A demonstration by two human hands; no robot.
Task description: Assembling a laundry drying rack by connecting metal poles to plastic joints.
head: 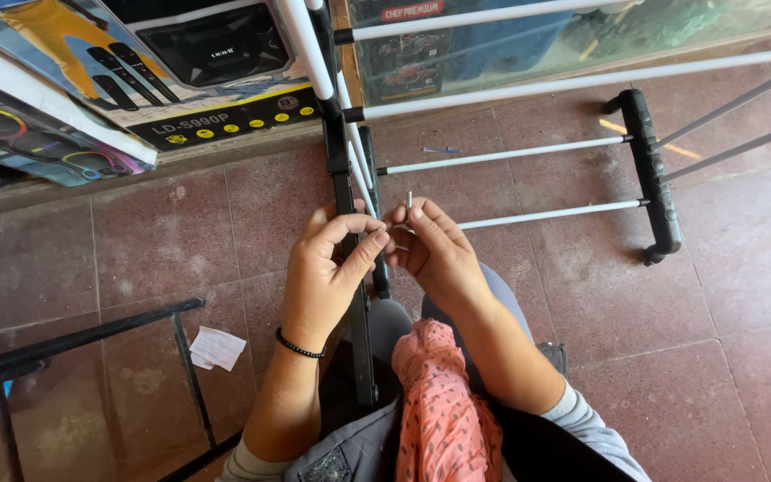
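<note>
Small pin (409, 200): thin, pale, upright, pinched in right hand (435, 250) fingertips; lower end hidden. Left hand (327, 268): fingers curled narrow, contents indistinct. Black frame bar (356, 312): beneath both hands, partly covered. White rods (551, 215): right of hands. Cartons (216, 54): above left, cut off.

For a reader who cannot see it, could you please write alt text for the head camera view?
Seen from above, a person's left hand and right hand meet over a black-and-white rack frame, the right pinching a small metal pin. The frame lies on a reddish tiled floor, beside a crumpled paper scrap.
</note>
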